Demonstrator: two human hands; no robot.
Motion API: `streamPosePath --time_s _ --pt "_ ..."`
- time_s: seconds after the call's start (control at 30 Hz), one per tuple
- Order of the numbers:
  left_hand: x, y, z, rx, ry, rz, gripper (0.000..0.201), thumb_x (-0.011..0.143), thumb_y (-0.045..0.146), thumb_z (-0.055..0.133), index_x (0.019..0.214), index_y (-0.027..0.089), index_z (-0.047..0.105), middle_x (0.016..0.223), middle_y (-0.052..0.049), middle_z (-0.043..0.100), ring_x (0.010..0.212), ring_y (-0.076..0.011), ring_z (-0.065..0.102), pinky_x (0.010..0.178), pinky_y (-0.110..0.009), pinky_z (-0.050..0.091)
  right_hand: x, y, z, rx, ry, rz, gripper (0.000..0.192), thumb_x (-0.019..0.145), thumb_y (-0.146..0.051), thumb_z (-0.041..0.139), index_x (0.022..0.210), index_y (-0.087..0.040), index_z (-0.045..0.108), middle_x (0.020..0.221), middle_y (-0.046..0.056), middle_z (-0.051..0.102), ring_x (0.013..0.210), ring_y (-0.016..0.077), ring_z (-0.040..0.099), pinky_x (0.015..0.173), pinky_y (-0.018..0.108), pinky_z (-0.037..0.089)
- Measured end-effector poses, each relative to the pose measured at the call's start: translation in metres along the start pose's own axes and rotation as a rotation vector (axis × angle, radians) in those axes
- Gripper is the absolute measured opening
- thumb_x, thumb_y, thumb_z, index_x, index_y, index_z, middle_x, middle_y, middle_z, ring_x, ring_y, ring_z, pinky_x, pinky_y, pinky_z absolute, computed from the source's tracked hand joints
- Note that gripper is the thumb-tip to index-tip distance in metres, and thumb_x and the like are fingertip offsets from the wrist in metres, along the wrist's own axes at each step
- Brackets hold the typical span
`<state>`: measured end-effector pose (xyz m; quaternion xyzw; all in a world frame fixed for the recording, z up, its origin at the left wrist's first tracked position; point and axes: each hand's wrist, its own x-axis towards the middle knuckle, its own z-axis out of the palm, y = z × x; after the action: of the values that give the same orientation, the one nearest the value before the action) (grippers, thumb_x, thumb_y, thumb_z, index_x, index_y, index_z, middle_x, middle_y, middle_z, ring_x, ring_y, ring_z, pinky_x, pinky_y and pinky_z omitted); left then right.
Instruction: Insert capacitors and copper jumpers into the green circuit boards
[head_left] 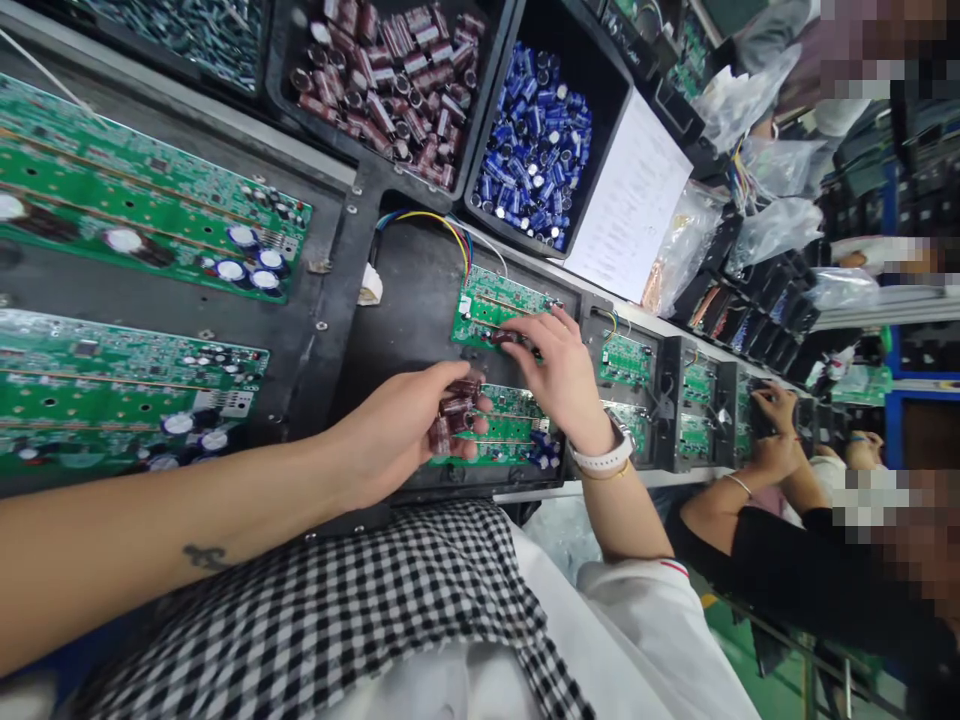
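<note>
Several brown capacitors [454, 416] lie in my left hand [397, 425], its fingers curled round them above the lower green circuit board [499, 448]. My right hand [553, 362] pinches another brown capacitor [504, 338] at the surface of the upper green circuit board [499, 292]. Whether that capacitor's leads are in the board is hidden. Both boards lie in a black tray [397, 325]. Blue capacitors [545, 448] stand at the lower board's right end.
Beyond my hands stand a black bin of brown capacitors [390, 75] and a bin of blue capacitors [536, 150]. Larger circuit boards [150, 190] lie to the left. A paper sheet [630, 190] rests right of the bins. Farther right, a co-worker's hands [776, 430] work along the line.
</note>
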<state>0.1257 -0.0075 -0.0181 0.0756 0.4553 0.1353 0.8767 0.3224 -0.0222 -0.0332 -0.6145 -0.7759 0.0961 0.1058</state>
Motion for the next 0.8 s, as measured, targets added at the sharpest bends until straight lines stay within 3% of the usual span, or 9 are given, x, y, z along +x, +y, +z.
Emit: streamPosePath --time_s 0.37,0.57,0.67,0.8 --pt "0.001 -0.003 -0.016 0.053 -0.029 0.093 0.016 0.092 0.020 0.057 0.085 0.010 0.068 0.081 -0.008 0.065 0.058 -0.0095 0.054 0.040 -0.016 0.039 0.004 0.003 0.001 -0.058 -0.045 -0.031 0.018 0.097 -0.023 0.053 0.109 -0.022 0.067 0.100 0.006 0.072 0.096 0.0219 0.066 0.112 0.049 0.040" --pt "0.000 -0.001 -0.018 0.126 -0.058 0.098 0.013 0.088 0.022 0.065 0.085 0.010 0.071 0.089 -0.009 0.071 0.061 -0.0097 0.057 0.043 -0.015 0.042 0.005 0.006 0.004 -0.115 -0.060 -0.134 0.024 0.099 -0.025 0.048 0.115 -0.023 0.066 0.111 0.007 0.073 0.106 0.0225 0.066 0.117 0.053 0.033" --pt "0.000 -0.001 -0.019 0.134 -0.070 0.120 0.017 0.090 0.026 0.062 0.083 0.011 0.069 0.083 -0.009 0.070 0.057 -0.0103 0.056 0.040 -0.016 0.040 0.002 -0.005 -0.007 -0.007 -0.048 -0.137 0.027 0.099 -0.028 0.052 0.124 -0.026 0.062 0.119 0.005 0.071 0.114 0.0209 0.064 0.115 0.050 0.036" --pt "0.002 -0.004 -0.021 0.254 -0.118 0.200 0.034 0.093 0.033 0.058 0.067 0.012 0.063 0.061 -0.006 0.060 0.046 -0.0092 0.048 0.033 -0.016 0.029 -0.006 -0.036 -0.027 0.227 -0.103 -0.180 0.034 0.097 -0.033 0.057 0.130 -0.027 0.057 0.122 0.003 0.069 0.113 0.0178 0.062 0.101 0.036 0.049"
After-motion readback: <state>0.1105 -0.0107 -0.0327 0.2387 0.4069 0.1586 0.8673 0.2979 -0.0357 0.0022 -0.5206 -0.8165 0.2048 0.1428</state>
